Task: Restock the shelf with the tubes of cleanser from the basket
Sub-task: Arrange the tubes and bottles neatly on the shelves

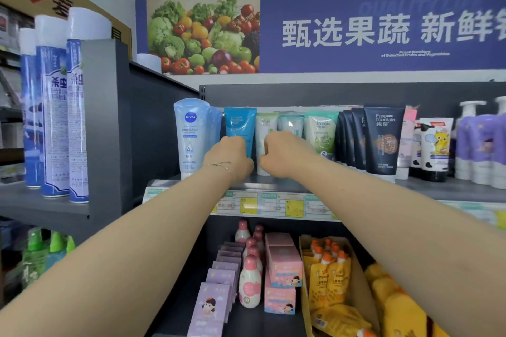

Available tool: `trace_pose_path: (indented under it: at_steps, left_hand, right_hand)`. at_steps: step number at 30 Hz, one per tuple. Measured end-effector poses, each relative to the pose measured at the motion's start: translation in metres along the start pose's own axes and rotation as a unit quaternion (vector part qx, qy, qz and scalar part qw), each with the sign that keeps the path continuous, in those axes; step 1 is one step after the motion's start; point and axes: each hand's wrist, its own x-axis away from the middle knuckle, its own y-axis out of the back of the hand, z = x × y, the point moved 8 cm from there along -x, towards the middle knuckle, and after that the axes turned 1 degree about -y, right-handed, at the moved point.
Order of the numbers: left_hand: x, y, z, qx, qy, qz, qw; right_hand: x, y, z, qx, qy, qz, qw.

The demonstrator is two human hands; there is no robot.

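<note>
I had both hands raised to the top shelf [273,186] at the centre of the frame, among upright cleanser tubes. My left hand [228,157], a thin bracelet [219,164] at its wrist, was curled against the lower part of the blue Pure Fountain tube [240,123]; its fingers were hidden, so I could not tell whether it gripped. My right hand [284,152] was curled round the white-and-green tube [264,128] just beside it. A Nivea tube [189,134] stood left of them, dark Pure Fountain tubes [383,139] to the right.
</note>
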Motion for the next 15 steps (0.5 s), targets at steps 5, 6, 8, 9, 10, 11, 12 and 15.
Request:
trace_pose_path:
  at_steps: [5, 6, 8, 9, 10, 11, 12, 15]
  left_hand:
    - [0.021, 0.019, -0.030, -0.058, -0.043, 0.011, 0.997]
    - [0.026, 0.022, -0.034, -0.065, -0.046, 0.013, 0.997]
    - [0.036, 0.027, -0.042, -0.086, -0.054, 0.012, 0.995]
    - [0.042, 0.030, -0.046, -0.096, -0.057, 0.011, 0.994]
    - [0.048, 0.033, -0.049, -0.103, -0.060, 0.011, 0.993]
    - [0.054, 0.036, -0.052, -0.106, -0.062, 0.009, 0.992]
    - [0.060, 0.039, -0.054, -0.105, -0.063, 0.007, 0.992]
    - [0.077, 0.045, -0.059, -0.101, -0.070, 0.007, 0.992]
  right_hand:
    - [0.025, 0.025, -0.004, 0.020, 0.024, -0.006, 1.000]
    - [0.030, 0.029, -0.006, 0.020, 0.027, -0.009, 0.999]
    - [0.040, 0.035, -0.008, 0.022, 0.032, -0.009, 0.999]
    - [0.045, 0.037, -0.009, 0.024, 0.034, -0.009, 0.999]
    - [0.050, 0.041, -0.010, 0.024, 0.036, -0.008, 0.999]
    - [0.054, 0.044, -0.011, 0.021, 0.039, -0.010, 0.999]
    - [0.058, 0.048, -0.012, 0.016, 0.040, -0.012, 0.999]
    - [0.070, 0.050, -0.014, -0.009, 0.041, -0.005, 0.999]
